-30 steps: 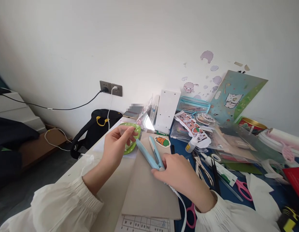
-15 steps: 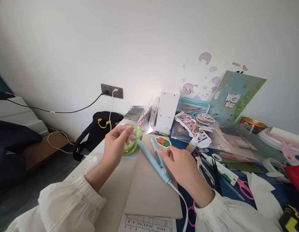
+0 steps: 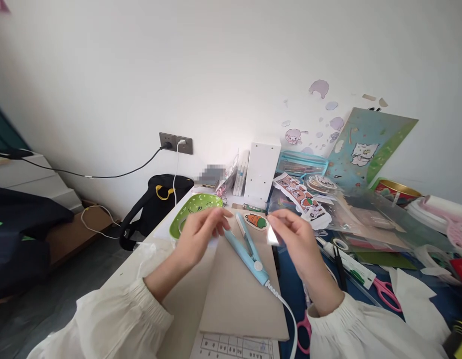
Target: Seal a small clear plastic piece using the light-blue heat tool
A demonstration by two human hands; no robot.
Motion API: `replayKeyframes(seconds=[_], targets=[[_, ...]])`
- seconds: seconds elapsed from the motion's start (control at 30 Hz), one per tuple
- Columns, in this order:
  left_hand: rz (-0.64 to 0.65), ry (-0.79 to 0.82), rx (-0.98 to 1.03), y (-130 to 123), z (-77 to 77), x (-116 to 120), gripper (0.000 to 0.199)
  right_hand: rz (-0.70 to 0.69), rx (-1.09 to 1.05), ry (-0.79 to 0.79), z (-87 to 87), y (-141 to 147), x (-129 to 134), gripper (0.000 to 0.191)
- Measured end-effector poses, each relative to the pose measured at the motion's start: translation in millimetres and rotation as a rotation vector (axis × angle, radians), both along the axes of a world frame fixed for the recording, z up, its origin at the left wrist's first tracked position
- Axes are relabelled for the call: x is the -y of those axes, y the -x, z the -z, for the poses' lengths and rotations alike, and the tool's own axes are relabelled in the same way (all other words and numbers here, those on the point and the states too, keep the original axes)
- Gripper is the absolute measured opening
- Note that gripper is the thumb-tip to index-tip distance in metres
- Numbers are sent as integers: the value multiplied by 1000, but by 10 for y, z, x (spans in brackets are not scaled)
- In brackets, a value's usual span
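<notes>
My left hand (image 3: 197, 234) hovers over the left edge of the grey board (image 3: 240, 304), fingers curled together. Whether anything is between them is hidden. In my right hand (image 3: 298, 244), thumb and forefinger pinch a small shiny whitish piece (image 3: 272, 236) over the board's right side. Between the hands lies a light-blue mini hair straightener (image 3: 241, 252), its plates apart and its white cord (image 3: 288, 306) running toward me. A carrot cutout (image 3: 256, 221) rests at the far end of the board. Beyond my left hand, a green patterned tray (image 3: 204, 200) stands on the table.
To the right lie a printed cartoon strip (image 3: 300, 197), black tweezers (image 3: 340, 269), pink scissors (image 3: 387, 294), a tape roll (image 3: 340, 244) and plastic bags. A white box (image 3: 262, 172) stands against the wall. A black backpack (image 3: 152, 204) sits left of the table.
My left hand has moved right and down, away from the green tray. My right hand has shifted slightly right, and the shiny piece now shows in its fingers. The view has shifted slightly.
</notes>
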State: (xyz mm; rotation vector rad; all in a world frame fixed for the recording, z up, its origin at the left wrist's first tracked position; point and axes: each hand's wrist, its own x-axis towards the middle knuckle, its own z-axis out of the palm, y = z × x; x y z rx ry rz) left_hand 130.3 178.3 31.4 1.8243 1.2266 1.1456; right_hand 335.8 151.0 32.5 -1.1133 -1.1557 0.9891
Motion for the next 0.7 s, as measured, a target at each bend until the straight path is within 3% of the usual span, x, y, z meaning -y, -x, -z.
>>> replayKeyframes(seconds=[0.07, 0.1, 0.17, 0.4, 0.7], targets=[[-328, -77, -376, 181, -46, -152, 40, 101, -80, -7, 21, -85, -65, 26], [-438, -61, -474, 284, -55, -234, 35, 129, -113, -10, 36, -122, -96, 27], [-531, -8, -575, 492, -37, -391, 31, 148, -151, -9, 69, -169, -145, 29], [-477, 247, -682, 921, 190, -693, 17, 140, -185, -10, 104, -133, -155, 28], [-497, 296, -606, 1118, 235, -783, 22, 109, -167, -7, 96, -128, -150, 28]])
